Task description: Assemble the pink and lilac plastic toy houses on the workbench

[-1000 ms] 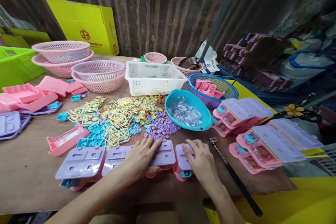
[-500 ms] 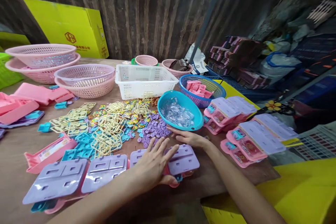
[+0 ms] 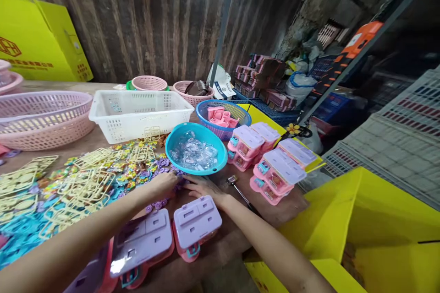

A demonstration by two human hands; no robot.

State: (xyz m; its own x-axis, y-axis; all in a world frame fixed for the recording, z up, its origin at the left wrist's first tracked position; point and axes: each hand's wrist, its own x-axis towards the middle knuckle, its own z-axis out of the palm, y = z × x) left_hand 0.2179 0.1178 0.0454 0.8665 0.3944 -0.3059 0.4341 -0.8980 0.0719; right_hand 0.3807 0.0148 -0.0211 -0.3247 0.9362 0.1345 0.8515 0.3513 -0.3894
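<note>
My left hand (image 3: 167,184) reaches into the small purple round pieces (image 3: 158,206) by the turquoise basin. Its fingers are bent together, and what they hold, if anything, is hidden. My right hand (image 3: 205,189) lies low on the table just below the basin's rim, fingers stretched left towards the same pieces. The turquoise basin (image 3: 222,146) carries many clear plastic parts (image 3: 197,151). Nearest to me stand pink toy cases with lilac lids, one (image 3: 197,222) below my right hand and another (image 3: 144,242) beside it.
Left lie cream part frames (image 3: 82,187) and turquoise pieces (image 3: 24,229). Behind stand a white crate (image 3: 140,123) and a blue basket (image 3: 244,116) with pink parts. Right are stacked toy cases (image 3: 280,169), a metal-headed tool (image 3: 240,190) and an open yellow carton (image 3: 319,210).
The view has turned right. My left hand has gone from above a lilac lid to the purple pieces. My right hand stays by the basin; the metal-headed tool now shows beside it.
</note>
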